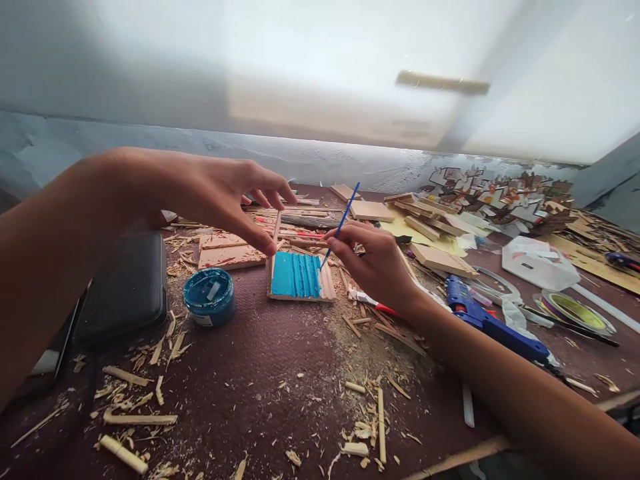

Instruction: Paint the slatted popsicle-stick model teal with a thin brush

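A small ribbed wooden panel (327,283), mostly painted blue, lies on the dark red table. My left hand (225,200) reaches over it, and its thumb presses the panel's top left corner while the other fingers stay spread. My right hand (373,263) pinches a thin blue paintbrush (345,217) whose tip touches the right end of the painted area. An open pot of blue paint (209,295) stands just left of the panel.
A black case (125,287) lies at the left. A blue glue gun (490,323), tape rolls (575,312) and a plastic bag (537,263) sit to the right. Wooden boards (373,210), cut card pieces and wood shavings (370,400) cover much of the table.
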A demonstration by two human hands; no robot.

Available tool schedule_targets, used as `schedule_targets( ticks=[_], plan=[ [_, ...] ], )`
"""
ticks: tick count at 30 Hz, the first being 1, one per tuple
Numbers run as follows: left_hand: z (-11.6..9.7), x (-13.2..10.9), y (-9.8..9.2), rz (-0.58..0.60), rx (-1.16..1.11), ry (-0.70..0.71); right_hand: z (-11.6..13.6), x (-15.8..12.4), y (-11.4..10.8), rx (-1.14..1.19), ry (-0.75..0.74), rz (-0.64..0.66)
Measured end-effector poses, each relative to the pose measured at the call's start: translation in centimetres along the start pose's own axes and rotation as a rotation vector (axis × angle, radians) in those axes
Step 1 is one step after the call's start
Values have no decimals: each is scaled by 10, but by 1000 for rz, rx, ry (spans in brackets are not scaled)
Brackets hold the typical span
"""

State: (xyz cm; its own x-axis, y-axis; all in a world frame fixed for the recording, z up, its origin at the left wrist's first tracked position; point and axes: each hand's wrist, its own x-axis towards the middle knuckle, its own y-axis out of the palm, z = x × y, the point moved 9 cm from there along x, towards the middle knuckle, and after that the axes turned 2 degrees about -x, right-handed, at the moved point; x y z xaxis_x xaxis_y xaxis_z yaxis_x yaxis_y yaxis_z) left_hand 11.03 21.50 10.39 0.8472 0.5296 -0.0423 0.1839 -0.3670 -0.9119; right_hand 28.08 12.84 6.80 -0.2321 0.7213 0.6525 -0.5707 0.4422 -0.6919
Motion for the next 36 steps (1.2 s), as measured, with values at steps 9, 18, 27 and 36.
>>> schedule_targets(
  ticks=[9, 18, 27, 36],
  plan=[
    [-3, -4, 0, -12, -22, 5, -2, 0, -1, 48, 32, 22],
    [6, -1, 1, -17, -23, 38, -10, -1, -2, 139, 115, 19],
    [0, -3, 2, -1, -42, 84, -13, -1, -9, 175, 143, -53],
    [-2, -2, 3, -9, -108, 55, -4, -1, -4, 85, 58, -16]
  ],
)
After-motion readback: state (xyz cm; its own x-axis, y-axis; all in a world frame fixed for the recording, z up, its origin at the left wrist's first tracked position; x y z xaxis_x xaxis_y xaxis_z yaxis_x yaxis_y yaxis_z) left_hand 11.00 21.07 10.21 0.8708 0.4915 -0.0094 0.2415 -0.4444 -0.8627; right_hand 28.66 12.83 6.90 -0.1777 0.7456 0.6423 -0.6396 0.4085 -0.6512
